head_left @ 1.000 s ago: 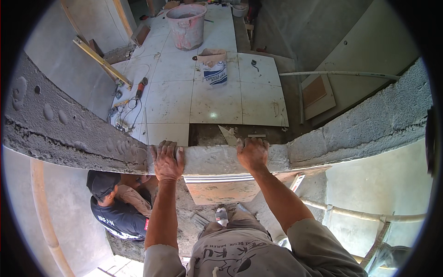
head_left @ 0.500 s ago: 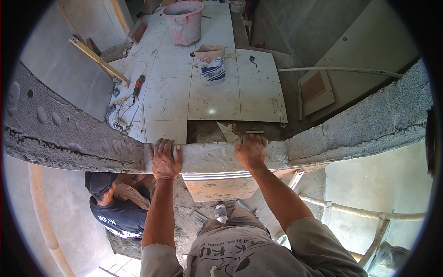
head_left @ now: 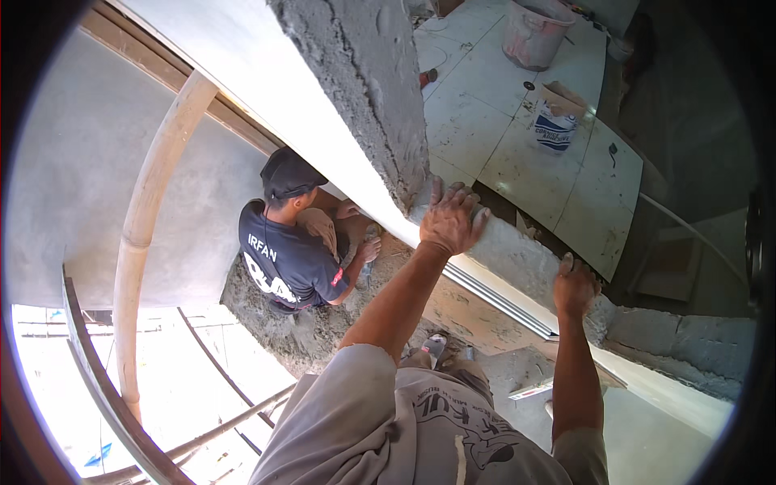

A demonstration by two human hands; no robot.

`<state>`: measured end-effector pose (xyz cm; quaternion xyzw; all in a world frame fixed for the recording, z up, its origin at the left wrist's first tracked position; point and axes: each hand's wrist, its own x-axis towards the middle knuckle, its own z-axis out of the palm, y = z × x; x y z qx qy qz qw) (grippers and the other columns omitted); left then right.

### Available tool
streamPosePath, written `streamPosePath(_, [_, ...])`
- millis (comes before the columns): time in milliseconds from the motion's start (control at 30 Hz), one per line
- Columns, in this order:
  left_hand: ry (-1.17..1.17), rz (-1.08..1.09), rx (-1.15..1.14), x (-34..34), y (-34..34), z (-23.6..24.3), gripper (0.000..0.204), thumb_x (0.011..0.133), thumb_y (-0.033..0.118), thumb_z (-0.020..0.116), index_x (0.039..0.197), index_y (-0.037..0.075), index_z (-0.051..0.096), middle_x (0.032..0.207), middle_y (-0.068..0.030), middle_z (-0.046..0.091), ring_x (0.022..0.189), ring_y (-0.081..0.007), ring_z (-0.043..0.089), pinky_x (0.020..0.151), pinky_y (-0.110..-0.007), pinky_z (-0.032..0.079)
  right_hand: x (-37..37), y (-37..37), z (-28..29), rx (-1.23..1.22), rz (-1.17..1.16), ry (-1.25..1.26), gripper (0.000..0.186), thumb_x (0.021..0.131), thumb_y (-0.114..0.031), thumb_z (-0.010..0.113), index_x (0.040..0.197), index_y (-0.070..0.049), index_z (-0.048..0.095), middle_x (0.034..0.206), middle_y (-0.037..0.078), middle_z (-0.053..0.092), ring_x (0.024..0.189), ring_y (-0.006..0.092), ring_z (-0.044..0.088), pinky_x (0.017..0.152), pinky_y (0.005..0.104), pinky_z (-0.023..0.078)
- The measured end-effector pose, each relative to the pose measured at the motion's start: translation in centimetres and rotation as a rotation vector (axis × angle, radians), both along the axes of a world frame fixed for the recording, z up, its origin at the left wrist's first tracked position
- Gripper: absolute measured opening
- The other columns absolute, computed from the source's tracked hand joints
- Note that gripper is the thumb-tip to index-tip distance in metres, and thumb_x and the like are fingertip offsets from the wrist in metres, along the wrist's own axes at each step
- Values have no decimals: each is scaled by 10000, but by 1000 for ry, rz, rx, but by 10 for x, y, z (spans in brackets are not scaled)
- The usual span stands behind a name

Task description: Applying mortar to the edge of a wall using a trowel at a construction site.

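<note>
Both of my hands are on the grey concrete ledge (head_left: 505, 255). My left hand (head_left: 453, 218) rests over its top near the rough upright edge (head_left: 380, 121), fingers apart and slightly bent. My right hand (head_left: 575, 287) grips the ledge farther right, fingers curled over it. Just beyond, a white tiled floor (head_left: 537, 194) carries a dusty bucket (head_left: 533, 36) and an open printed sack (head_left: 554, 129). Below the ledge are pale boards with striped edges (head_left: 501, 301) and my feet (head_left: 433, 346).
A co-worker (head_left: 287, 255) in a dark cap and shirt crouches below left, holding a tool (head_left: 368, 263) on rough cement ground (head_left: 291, 339). A bamboo pole (head_left: 158, 186) and curved beams (head_left: 97, 364) stand at the left. A pale pipe (head_left: 695, 230) lies at the right.
The view has swung sharply left and tilted, bringing more of the co-worker, bamboo pole and bright opening into sight. My hands are still on the ledge.
</note>
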<state>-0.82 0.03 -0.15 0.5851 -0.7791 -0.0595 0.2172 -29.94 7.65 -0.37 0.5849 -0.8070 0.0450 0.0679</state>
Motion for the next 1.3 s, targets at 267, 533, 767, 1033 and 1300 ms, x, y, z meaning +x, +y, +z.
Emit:
streamPosePath(267, [39,7,-11,6,1,-3,456,963,416,535,1208,50,654,1276,-132,642,1336,-292,501,1206,-594,206,2,-2,-8,-175,128,56,383,992,-368,504,901,-73,731,922,186,710,883,385,680,797,526,500])
streamPosePath(533, [2,6,25,7,3,0,439,964,416,545,1234,89,656,1296,-113,629,1359,-266,474,1216,-578,196,7,-3,4,155,11,-53,462,1032,-399,402,1139,-64,700,1133,216,698,1052,429,656,912,578,458])
streamPosePath(767, [3,1,35,6,2,-1,450,974,427,529,1249,91,649,1301,-111,624,1356,-265,477,1218,-576,190,-1,-1,-11,-57,87,-28,386,995,-373,495,953,-66,726,972,195,710,934,391,675,838,530,496])
streamPosePath(1033, [-16,8,47,6,1,1,470,982,436,506,1266,85,638,1307,-117,624,1363,-262,475,1219,-575,186,0,-2,-10,-1,46,-15,402,1006,-387,475,965,-75,724,978,193,708,945,396,673,841,533,493])
streamPosePath(1300, [-15,9,38,6,2,3,465,983,435,509,1249,79,648,1301,-116,631,1359,-260,481,1222,-564,190,-2,-2,-11,60,36,-21,395,1003,-387,482,972,-76,724,985,195,707,941,395,675,835,537,493])
